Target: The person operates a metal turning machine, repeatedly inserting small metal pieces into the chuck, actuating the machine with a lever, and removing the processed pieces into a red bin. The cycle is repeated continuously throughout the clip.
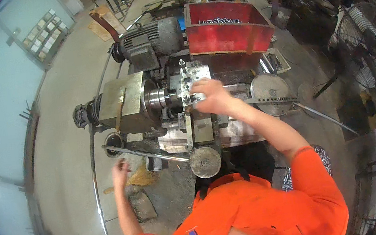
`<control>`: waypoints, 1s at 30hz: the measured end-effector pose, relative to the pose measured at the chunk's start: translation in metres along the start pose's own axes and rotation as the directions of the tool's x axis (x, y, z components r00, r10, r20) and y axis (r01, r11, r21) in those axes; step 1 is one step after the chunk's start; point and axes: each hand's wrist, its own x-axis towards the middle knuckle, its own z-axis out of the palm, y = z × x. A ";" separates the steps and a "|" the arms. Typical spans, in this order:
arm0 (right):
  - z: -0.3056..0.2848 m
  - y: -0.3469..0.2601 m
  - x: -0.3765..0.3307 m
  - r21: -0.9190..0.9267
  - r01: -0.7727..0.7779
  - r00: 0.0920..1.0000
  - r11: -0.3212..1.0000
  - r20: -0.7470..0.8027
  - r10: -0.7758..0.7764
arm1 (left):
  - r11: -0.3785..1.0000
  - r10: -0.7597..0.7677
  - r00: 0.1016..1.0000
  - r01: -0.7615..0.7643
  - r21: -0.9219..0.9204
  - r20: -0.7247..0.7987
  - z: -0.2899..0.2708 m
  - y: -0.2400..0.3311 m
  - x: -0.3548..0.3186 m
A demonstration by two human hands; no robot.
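In front of me stands a greasy lathe with a round steel chuck [159, 98] and, to its right, a metal tool block [199, 72] with upright bolts. My right hand [213, 96] reaches over this block, its fingers and thumb apart and bent toward the chuck. Nothing shows between them, and their tips partly merge with the metal. Lower left, my left hand [119, 170] hangs just below the end of a long lever [147, 153], apart from it, fingers loosely bent and seemingly holding nothing. That lever runs to a round metal disc [205, 162] close to my body.
Behind the lathe sit an electric motor [151, 39] and a red bin [229, 36] with small metal parts. A second disc [269, 88] and a long rod [326, 118] lie right. A caged fan [361, 42] stands far right; a straw broom [142, 176] lies lower left.
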 end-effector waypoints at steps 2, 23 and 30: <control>0.030 -0.019 0.040 -0.096 -0.017 0.974 0.995 0.223 0.038 | 0.978 0.161 0.963 -0.126 0.167 -0.216 -0.058 0.045 -0.014; -0.017 -0.001 0.077 -0.477 -0.064 0.895 0.876 0.361 0.262 | 0.703 -0.090 0.828 0.447 0.554 -0.554 -0.028 0.066 -0.119; -0.095 0.037 0.091 -0.400 -0.098 0.986 0.911 -0.166 0.033 | 0.415 0.261 0.927 0.145 0.898 -0.270 0.000 0.137 -0.077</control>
